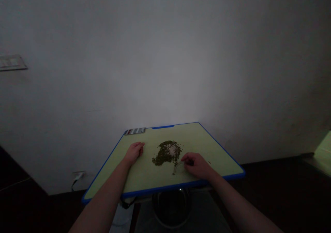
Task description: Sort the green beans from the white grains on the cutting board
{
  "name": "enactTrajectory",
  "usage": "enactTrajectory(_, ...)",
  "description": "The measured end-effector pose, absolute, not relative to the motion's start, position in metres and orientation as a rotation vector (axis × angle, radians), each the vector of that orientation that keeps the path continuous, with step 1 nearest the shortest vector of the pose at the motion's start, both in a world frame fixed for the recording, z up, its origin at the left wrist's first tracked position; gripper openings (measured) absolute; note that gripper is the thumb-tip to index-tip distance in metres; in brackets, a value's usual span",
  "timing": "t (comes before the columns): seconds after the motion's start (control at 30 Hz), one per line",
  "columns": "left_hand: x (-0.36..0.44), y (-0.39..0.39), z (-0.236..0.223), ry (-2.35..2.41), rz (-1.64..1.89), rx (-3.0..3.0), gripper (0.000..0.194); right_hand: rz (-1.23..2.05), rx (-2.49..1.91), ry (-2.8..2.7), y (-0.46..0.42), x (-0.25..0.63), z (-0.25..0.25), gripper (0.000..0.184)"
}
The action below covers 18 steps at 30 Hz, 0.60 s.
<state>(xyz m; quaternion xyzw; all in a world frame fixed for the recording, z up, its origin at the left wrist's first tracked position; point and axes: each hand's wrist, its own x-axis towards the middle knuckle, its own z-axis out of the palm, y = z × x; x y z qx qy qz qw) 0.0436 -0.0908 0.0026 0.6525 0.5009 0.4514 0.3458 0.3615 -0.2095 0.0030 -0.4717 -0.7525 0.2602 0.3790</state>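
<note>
A pile of small green grains lies in the middle of a pale green table with a blue rim. My left hand rests on the tabletop left of the pile, fingers loosely curled, holding nothing I can see. My right hand sits right of the pile, fingers curled at the edge of a small clear round lid or dish that lies flat on the table. Whether the fingers grip it is too dim to tell.
A flat striped object lies at the table's far left corner. A round metal bowl stands on the floor under the near edge. A white wall rises close behind, with a switch plate at left and a socket low down.
</note>
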Motion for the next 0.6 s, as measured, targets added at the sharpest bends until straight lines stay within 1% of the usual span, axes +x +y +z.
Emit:
enactTrajectory(0.27,0.0463,-0.0934,0.0083,1.309,1.156,1.677,0.039,0.79,-1.136,-1.982,-0.2135,0.362,0.0035,0.025)
enactTrajectory(0.43,0.0455,-0.0912,0.0065,1.323,1.154,1.673,0.038,0.793,-1.101,-2.016,-0.2147,0.3628,0.0055,0.026)
enactTrajectory(0.6,0.0454,-0.0912,0.0065,1.326,1.148,1.68,0.04,0.746,-1.123,-2.009,-0.2162,0.3601,0.0079,0.024)
